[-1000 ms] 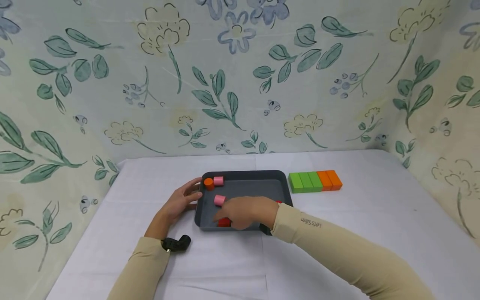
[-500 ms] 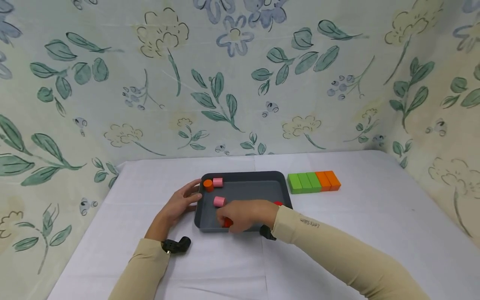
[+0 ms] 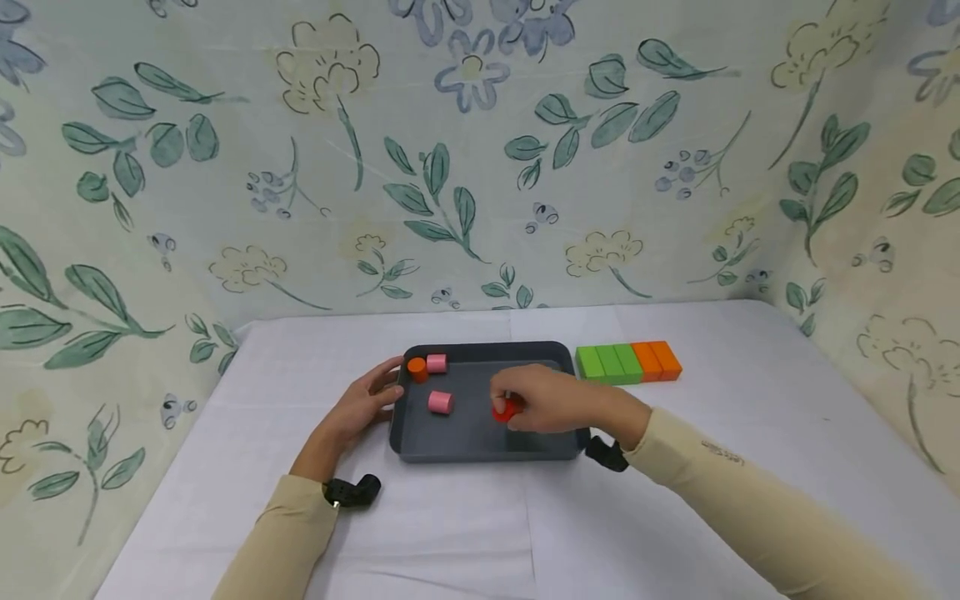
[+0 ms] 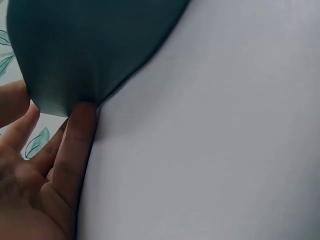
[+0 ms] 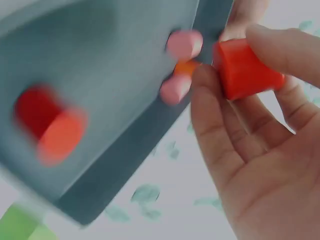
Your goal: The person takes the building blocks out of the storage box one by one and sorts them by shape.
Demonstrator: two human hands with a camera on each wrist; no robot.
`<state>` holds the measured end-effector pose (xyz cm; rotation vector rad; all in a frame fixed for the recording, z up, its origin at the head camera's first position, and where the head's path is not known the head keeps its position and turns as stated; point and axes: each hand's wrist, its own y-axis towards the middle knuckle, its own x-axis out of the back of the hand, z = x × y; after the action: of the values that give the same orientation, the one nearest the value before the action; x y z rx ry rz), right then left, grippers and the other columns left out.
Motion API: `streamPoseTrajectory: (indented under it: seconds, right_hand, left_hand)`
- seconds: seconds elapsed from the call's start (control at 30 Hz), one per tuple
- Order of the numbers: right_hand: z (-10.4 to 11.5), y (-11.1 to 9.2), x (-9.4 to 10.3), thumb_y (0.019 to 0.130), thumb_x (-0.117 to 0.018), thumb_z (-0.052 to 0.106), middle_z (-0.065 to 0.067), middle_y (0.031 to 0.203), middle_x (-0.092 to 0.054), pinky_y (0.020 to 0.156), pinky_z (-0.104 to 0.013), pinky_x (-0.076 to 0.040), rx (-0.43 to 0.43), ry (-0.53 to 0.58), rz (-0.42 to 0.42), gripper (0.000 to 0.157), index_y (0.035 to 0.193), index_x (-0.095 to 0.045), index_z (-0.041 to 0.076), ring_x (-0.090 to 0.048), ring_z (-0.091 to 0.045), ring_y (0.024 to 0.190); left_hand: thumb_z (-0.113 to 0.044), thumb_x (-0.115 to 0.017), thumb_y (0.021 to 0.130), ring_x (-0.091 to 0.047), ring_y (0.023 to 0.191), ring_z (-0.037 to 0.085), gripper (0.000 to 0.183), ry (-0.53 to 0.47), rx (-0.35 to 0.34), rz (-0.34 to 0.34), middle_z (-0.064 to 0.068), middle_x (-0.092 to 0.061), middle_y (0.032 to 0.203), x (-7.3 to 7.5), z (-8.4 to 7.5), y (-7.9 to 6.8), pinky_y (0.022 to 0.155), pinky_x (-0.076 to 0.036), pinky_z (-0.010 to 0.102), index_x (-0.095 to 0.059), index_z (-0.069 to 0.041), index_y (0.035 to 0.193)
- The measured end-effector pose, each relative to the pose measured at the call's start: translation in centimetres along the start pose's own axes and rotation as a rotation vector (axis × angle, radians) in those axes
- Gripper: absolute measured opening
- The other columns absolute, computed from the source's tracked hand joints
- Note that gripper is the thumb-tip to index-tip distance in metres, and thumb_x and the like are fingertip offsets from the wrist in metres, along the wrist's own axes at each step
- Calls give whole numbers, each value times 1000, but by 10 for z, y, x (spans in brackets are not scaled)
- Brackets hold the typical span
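Observation:
My right hand point(image 3: 551, 400) pinches a red cylinder block point(image 3: 507, 410) between thumb and fingers, over the dark grey tray point(image 3: 480, 446). In the right wrist view the held block looks tilted, with the thumb on top. A second red cylinder block point(image 5: 52, 125) lies farther right in the tray, hidden behind the right hand in the head view. Two pink cylinder blocks point(image 3: 440, 402) and an orange cylinder block point(image 3: 417, 369) sit in the tray's left part. At the tray's left side my left hand point(image 3: 363, 404) touches the rim with mostly straight fingers.
Right of the tray, green rectangular blocks point(image 3: 610, 364) and orange rectangular blocks point(image 3: 657, 361) stand in a row on the white tablecloth point(image 3: 450, 533). A flowered cloth point(image 3: 480, 183) hangs behind the table.
The right hand has closed round the red cylinder block at the tray's front left and carried it right and back, toward the tray's middle. The left hand stays at the tray's edge.

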<state>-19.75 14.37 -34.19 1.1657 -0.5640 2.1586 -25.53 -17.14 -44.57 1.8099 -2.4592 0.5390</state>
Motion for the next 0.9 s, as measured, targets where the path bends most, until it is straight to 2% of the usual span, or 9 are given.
streamPoseTrajectory:
  seconds: [0.17,0.33,0.47,0.67,0.9]
  right_hand:
    - [-31,-47,19,88,-68,-1,-1,98,-63,83,-29,-58,-72,80,-125,21,99,-56,12,-60,-16,92]
    - [-57,-89,32,90,-67,2,-8,116,-65,88,-37,-60,-189,76,-220,34,122,-59,9,-65,-20,103]
    - [-72,-112,33,88,-68,1,-5,112,-67,87,-38,-60,-238,11,-289,32,118,-62,10,-67,-20,100]
    - [-90,-125,23,85,-73,4,-3,110,-68,86,-44,-59,-314,-61,-323,31,114,-67,12,-62,-23,103]
    - [-102,-122,6,83,-75,2,-1,105,-68,82,-39,-56,-312,-45,-332,32,114,-69,9,-60,-19,98]
  left_hand:
    - [-19,-55,101,-37,145,39,61,9,8,0,17,-26,164,-2,-2,1,110,-44,54,-31,-28,156]
    - [-18,-55,100,-41,142,39,62,26,17,-18,17,-28,163,-2,-2,1,109,-46,53,-31,-28,156]
    - [-19,-55,100,-41,143,38,62,29,21,-27,16,-28,163,-2,-4,0,110,-45,53,-30,-28,156]
    - [-20,-56,100,-39,144,39,62,37,21,-24,16,-28,163,-1,-2,-1,111,-44,54,-29,-28,156]
    - [-21,-56,100,-39,144,39,62,32,4,-19,17,-29,163,-3,-2,0,109,-45,53,-30,-27,156]
